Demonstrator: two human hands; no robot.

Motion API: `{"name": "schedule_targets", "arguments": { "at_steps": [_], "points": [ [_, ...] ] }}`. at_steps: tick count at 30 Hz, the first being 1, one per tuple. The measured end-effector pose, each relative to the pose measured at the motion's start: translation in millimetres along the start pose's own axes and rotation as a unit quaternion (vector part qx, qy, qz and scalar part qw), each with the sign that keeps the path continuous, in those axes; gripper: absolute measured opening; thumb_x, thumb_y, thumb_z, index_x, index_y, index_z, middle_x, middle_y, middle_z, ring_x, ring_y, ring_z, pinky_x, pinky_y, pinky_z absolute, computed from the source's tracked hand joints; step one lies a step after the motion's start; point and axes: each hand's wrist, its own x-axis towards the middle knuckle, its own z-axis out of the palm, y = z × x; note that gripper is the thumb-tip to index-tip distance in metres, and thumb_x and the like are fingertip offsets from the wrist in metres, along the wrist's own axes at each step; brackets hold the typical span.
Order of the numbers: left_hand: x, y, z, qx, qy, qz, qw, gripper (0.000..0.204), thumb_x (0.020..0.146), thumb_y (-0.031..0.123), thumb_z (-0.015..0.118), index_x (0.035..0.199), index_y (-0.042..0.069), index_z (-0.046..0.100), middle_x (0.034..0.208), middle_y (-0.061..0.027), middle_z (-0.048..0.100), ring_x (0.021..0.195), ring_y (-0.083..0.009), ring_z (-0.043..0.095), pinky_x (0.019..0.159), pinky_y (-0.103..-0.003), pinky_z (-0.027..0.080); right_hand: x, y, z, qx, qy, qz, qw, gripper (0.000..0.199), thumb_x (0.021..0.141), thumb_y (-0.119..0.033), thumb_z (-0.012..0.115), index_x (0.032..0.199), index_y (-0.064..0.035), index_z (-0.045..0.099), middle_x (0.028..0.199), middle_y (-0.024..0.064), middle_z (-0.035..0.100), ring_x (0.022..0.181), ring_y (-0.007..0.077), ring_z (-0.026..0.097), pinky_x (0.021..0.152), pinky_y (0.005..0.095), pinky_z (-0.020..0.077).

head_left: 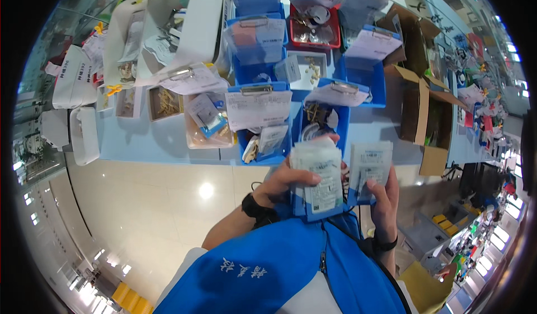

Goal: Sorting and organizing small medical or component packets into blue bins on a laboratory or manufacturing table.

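My left hand (pixel 278 181) is closed round a thick stack of flat white-and-blue printed packets (pixel 325 194), its thumb pressed on the top one. To its right, my right hand (pixel 386 205) grips a thinner bunch of similar packets (pixel 371 156), thumb in front. Both bunches are upright, side by side before my chest, with a narrow gap between them. Just beyond them on the table stand a blue bin (pixel 339 125) holding dark and pale pieces, and another blue bin (pixel 244 152) with small parts and a clear packet (pixel 272 139).
Clipboards with paper (pixel 258 108) lean on several bins across the light-blue table (pixel 184 153). A red tray (pixel 315 34) sits farther back. Open cardboard boxes (pixel 417 104) stand at right, large white containers (pixel 196 29) at far left. A shallow box (pixel 166 102) holds small tan parts.
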Motion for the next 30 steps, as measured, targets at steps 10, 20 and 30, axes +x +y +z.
{"name": "schedule_targets", "arguments": {
  "at_steps": [10,20,30],
  "points": [
    [-6,30,13,0.109,0.098,0.103,0.984,0.095,0.056,0.019,0.076,0.145,-0.004,0.05,0.145,-0.0174,0.053,0.122,-0.03,0.061,0.105,-0.042,0.051,0,-15,28,0.001,-0.072,-0.048,0.996,0.048,0.093,-0.01,0.06,0.138,0.0032,0.05,0.122,0.0104,0.066,0.11,0.0147,0.062,0.097,0.0295,0.0479],
    [-6,33,10,0.076,0.051,0.065,0.994,0.092,0.067,0.016,0.077,0.151,0.001,0.044,0.134,-0.013,0.061,0.12,-0.0242,0.061,0.105,-0.037,0.048,3,-14,21,0.037,-0.072,-0.026,0.996,0.053,0.092,-0.008,0.065,0.143,0.002,0.049,0.124,0.0107,0.066,0.113,0.016,0.062,0.098,0.0308,0.0491],
    [3,6,-2,0.178,0.102,0.119,0.971,0.081,0.081,0.016,0.079,0.152,0.006,0.043,0.128,-0.005,0.061,0.119,-0.0161,0.058,0.104,-0.032,0.046,13,-2,37,0.007,-0.12,0.05,0.991,0.044,0.092,-0.016,0.077,0.129,0.0013,0.061,0.117,0.0102,0.072,0.107,0.0158,0.067,0.093,0.0314,0.0542]
  ]
}}
